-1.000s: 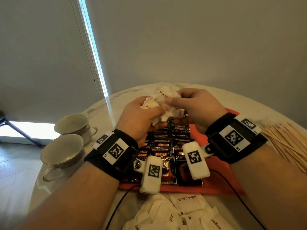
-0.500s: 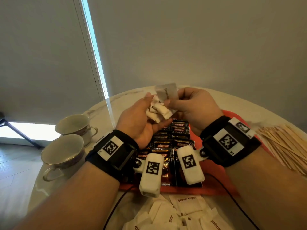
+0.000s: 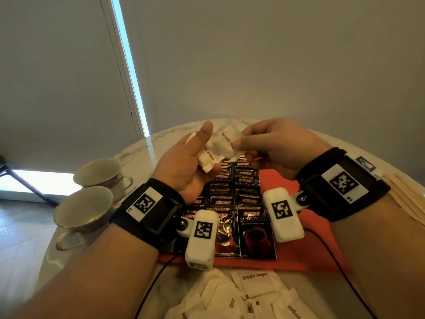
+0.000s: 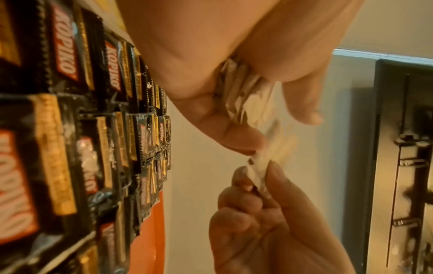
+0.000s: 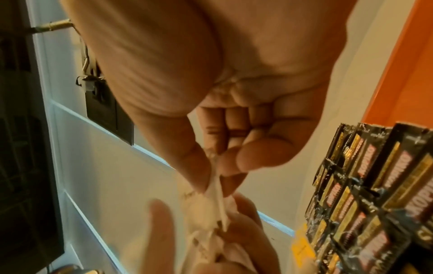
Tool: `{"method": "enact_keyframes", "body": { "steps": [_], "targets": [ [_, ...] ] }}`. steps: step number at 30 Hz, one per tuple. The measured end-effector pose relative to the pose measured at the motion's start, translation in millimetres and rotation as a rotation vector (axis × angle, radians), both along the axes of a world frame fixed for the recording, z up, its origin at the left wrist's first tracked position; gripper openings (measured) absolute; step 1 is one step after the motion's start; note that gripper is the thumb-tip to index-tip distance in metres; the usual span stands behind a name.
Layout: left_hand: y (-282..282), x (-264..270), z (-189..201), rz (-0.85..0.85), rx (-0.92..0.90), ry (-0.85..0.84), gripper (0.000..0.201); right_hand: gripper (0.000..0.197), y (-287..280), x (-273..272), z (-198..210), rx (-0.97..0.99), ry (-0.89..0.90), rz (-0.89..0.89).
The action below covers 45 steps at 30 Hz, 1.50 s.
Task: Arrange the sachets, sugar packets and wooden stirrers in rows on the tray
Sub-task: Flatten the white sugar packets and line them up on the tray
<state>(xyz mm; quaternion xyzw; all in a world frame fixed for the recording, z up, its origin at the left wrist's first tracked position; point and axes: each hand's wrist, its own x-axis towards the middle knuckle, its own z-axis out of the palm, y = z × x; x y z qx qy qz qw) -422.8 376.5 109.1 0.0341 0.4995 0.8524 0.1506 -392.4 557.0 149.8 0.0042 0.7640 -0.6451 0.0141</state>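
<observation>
Several brown sugar packets (image 3: 215, 149) are sitting bunched in my left hand (image 3: 184, 166), fingers curling under them and thumb lifting clear, above the 12 o'clock end of the orange tray (image 3: 287, 264). My right hand (image 3: 279, 148) is pinching one packet's edge between thumb and forefinger, the other fingers folding into the palm. I am judging that a pull now could be dragging neighbouring packets along, since my thumb is not pinning the bunch; they would be dropping onto the Kopiko sachets (image 3: 255, 231) lying in two overlapping rows below and knocking them askew. More sugar packets (image 3: 253, 293) are waiting loose at 6 o'clock, wooden stirrers (image 3: 407, 199) at 3 o'clock, two teacups (image 3: 85, 210) at 9 o'clock.
</observation>
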Motion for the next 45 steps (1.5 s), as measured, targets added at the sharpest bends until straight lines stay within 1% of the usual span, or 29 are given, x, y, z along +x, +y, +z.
{"method": "enact_keyframes", "body": {
  "steps": [1,2,4,6,8,9,10,12,13,15,17,18,20,21,23,24,28,31,34,37,39,42,45],
  "targets": [
    [0.3,1.5,0.1,-0.028,-0.012,0.025,0.064,0.009,-0.3,0.7,-0.7,0.053,-0.008,0.008],
    [0.4,3.3,0.2,-0.045,-0.031,0.056,0.061,0.010,-0.6,0.9,-1.5,0.091,-0.009,0.007],
    [0.3,5.5,-0.6,-0.044,-0.081,0.100,0.040,0.012,-0.9,0.5,-2.6,0.096,0.012,-0.014],
    [0.0,6.0,-0.7,-0.021,-0.096,0.102,0.022,0.016,-0.9,-0.9,-1.8,0.041,0.038,-0.071],
    [-0.3,5.0,-0.8,0.003,-0.078,0.086,0.016,0.017,-1.4,-1.7,-1.0,-0.049,0.052,-0.121],
    [-0.6,4.8,-0.9,0.014,-0.068,0.085,0.015,0.019,-2.3,-1.3,-1.1,-0.088,0.050,-0.118],
    [-0.9,4.5,-0.9,0.025,-0.060,0.086,0.014,0.022,-3.1,-1.1,-2.1,-0.104,0.041,-0.091],
    [-1.9,3.7,-0.1,0.047,-0.052,0.090,0.020,0.028,-5.4,-0.4,-6.1,-0.041,0.007,-0.004],
    [-2.1,3.3,0.9,0.060,-0.046,0.086,0.023,0.027,-6.9,0.1,-8.5,0.007,-0.006,0.028],
    [-3.5,1.5,2.4,0.083,-0.022,0.072,0.018,0.020,-7.5,-0.6,-11.1,0.055,-0.014,0.035],
    [-6.3,0.3,4.6,0.106,0.004,0.054,0.010,0.013,-5.3,-0.3,-9.0,0.057,-0.019,0.018],
    [-7.8,-0.9,5.0,0.115,0.014,0.050,0.009,0.012,-3.5,0.0,-7.5,0.042,-0.024,0.016],
    [-9.8,-1.8,5.6,0.119,0.021,0.049,0.009,0.018,0.0,0.8,-5.4,-0.022,-0.032,0.015],
    [-9.6,-1.3,5.9,0.113,0.018,0.051,0.008,0.025,0.6,0.5,-5.2,-0.047,-0.030,0.016],
    [-7.5,0.2,4.8,0.096,0.000,0.059,0.008,0.038,-1.5,-0.4,-6.8,-0.044,-0.032,0.027],
    [-6.4,0.7,3.8,0.090,-0.010,0.065,0.010,0.039,-4.1,-0.8,-8.2,-0.030,-0.033,0.029],
    [-4.0,0.3,0.4,0.099,-0.025,0.058,0.013,0.023,-6.1,-0.3,-10.5,0.071,-0.042,-0.009],
    [-3.0,-0.1,-0.3,0.108,-0.020,0.050,0.012,0.019,0.2,0.3,-6.4,0.125,-0.064,-0.033],
    [-2.5,-0.7,-2.3,0.104,-0.042,0.058,0.012,0.022,1.7,-1.2,-6.4,0.073,-0.065,-0.053],
    [-1.3,-1.0,-5.1,0.072,-0.076,0.063,0.015,0.014,-1.4,-2.0,-9.3,0.014,-0.055,-0.058],
    [-1.1,-2.6,-6.5,0.072,-0.085,0.048,0.017,0.011,3.2,-4.6,-11.2,-0.069,-0.048,-0.115],
    [-3.0,-8.0,-6.9,0.090,-0.068,0.007,0.024,0.013,27.6,-19.1,-19.7,-0.190,-0.052,-0.309],
    [-5.2,-12.0,-7.9,0.111,-0.068,-0.019,0.023,0.012,60.1,-42.1,-40.5,-0.146,-0.156,-0.504]
  ]
}}
